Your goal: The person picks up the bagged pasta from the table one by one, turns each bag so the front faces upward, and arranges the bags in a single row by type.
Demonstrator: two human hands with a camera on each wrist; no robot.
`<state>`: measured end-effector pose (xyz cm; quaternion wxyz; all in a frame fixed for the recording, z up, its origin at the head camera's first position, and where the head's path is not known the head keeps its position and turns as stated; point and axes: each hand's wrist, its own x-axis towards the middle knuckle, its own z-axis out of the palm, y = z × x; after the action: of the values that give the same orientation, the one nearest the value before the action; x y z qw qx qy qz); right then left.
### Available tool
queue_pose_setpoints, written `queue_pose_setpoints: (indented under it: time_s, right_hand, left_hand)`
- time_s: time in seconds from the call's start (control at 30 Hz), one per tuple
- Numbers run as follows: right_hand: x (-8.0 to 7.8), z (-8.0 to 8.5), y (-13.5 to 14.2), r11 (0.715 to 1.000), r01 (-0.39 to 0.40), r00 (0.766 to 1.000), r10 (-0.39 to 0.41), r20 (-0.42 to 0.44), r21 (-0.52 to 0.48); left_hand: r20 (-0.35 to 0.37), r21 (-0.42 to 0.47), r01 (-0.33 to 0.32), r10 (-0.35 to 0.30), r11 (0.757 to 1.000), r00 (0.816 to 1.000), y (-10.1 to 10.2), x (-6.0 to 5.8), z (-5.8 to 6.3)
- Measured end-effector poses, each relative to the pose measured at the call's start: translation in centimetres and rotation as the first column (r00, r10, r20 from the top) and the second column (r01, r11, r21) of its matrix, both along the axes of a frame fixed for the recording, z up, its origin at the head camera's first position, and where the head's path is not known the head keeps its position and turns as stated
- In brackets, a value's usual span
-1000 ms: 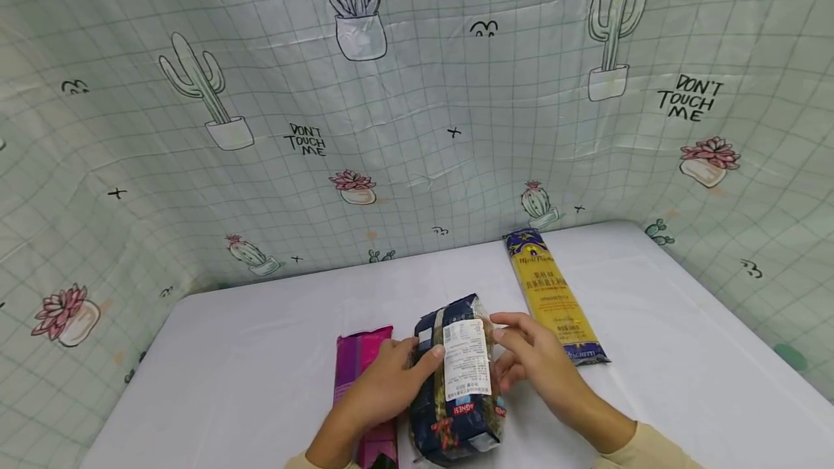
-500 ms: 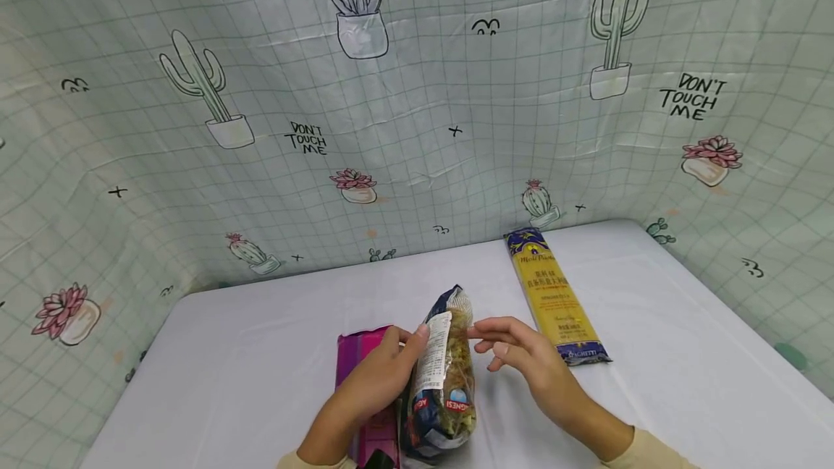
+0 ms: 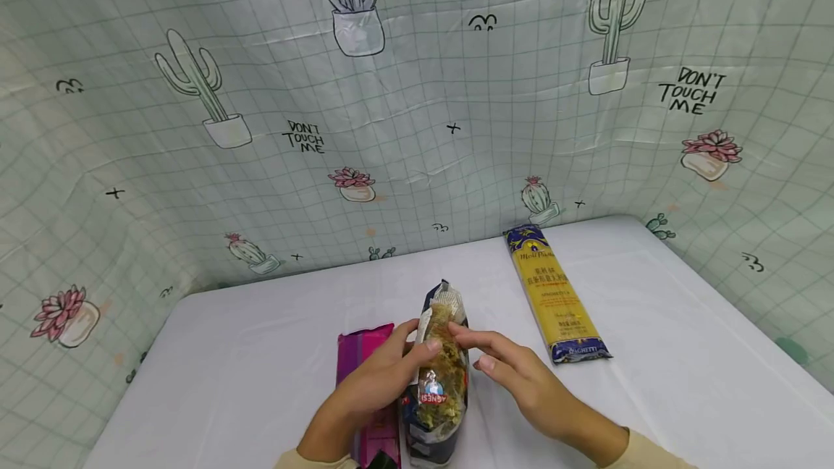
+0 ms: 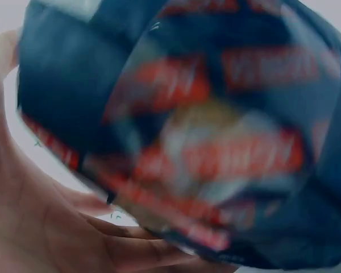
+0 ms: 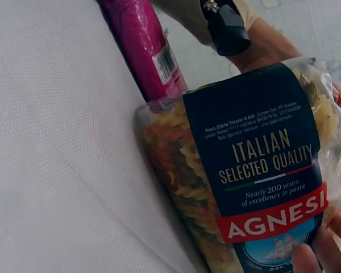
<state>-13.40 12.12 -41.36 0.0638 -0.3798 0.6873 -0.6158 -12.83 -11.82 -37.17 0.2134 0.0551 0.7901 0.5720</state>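
Observation:
A clear and dark blue bag of pasta spirals (image 3: 443,375) stands on its edge at the front of the white table. My left hand (image 3: 381,382) holds it from the left, thumb over its upper side and fingers against its left face. From the right, my right hand (image 3: 531,386) touches its top with the index fingertip, the fingers fairly straight. The right wrist view shows the bag's AGNESI label (image 5: 267,159) and twisted pasta through the clear film. Close up in the left wrist view, the bag end (image 4: 216,114) is blurred and hides part of the left hand (image 4: 51,210).
A pink and purple packet (image 3: 355,357) lies just left of the bag, partly under the left forearm. Farther back on the right lies a yellow and blue spaghetti packet (image 3: 554,295). A cactus-print cloth (image 3: 404,107) rises behind the table (image 3: 247,360).
The bag has turned from its labelled broad face onto its edge, so its clear side faces up. The right hand came away from it, then touched its top again.

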Motion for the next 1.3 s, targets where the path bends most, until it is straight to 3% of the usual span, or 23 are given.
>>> queue_pose_setpoints:
  time_s: [0.17, 0.33, 0.4, 0.47, 0.63, 0.83, 1.0, 1.17, 1.3]
  right_hand:
    - [0.0, 0.0, 0.0, 0.999, -0.016, 1.000, 0.015, -0.021, -0.043]
    - [-0.4, 0.0, 0.1, 0.992, 0.048, 0.999, -0.046, 0.025, -0.113]
    - [-0.7, 0.0, 0.2, 0.986, 0.102, 0.992, -0.092, 0.087, -0.130]
    - [-1.0, -0.1, 0.3, 0.977, 0.178, 0.974, -0.159, 0.161, -0.114]
    - [-1.3, -0.2, 0.2, 0.949, 0.316, 0.900, -0.295, 0.321, -0.014]
    - [-1.4, -0.2, 0.2, 0.954, 0.288, 0.867, -0.295, 0.401, 0.079]
    - [-1.7, -0.4, 0.2, 0.962, 0.242, 0.865, -0.272, 0.422, 0.124]
    - [-1.8, -0.7, 0.1, 0.963, 0.226, 0.849, -0.268, 0.456, 0.146]
    - [-1.7, -0.8, 0.2, 0.984, 0.147, 0.845, -0.178, 0.504, 0.100]
  left_hand:
    - [0.034, 0.054, -0.039, 0.038, 0.998, 0.999, 0.3, 0.0, -0.3]
    - [0.063, 0.094, -0.088, 0.082, 0.992, 0.995, 0.2, -0.4, -0.6]
    - [0.068, 0.103, -0.106, 0.100, 0.989, 0.993, 0.1, -0.6, -0.7]
    - [0.068, 0.111, -0.117, 0.110, 0.987, 0.992, 0.0, -0.6, -0.7]
    - [0.053, 0.131, -0.124, 0.118, 0.984, 0.992, -0.3, -0.7, -0.9]
    - [0.044, 0.179, -0.127, 0.120, 0.976, 0.992, -0.8, -0.8, -1.1]
    - [0.046, 0.248, -0.100, 0.091, 0.964, 0.995, -1.2, -0.9, -1.1]
    - [0.071, 0.377, -0.079, 0.056, 0.923, 0.996, -1.4, -0.8, -0.8]
    - [0.070, 0.460, -0.060, 0.032, 0.886, 0.997, -1.5, -0.7, -0.7]
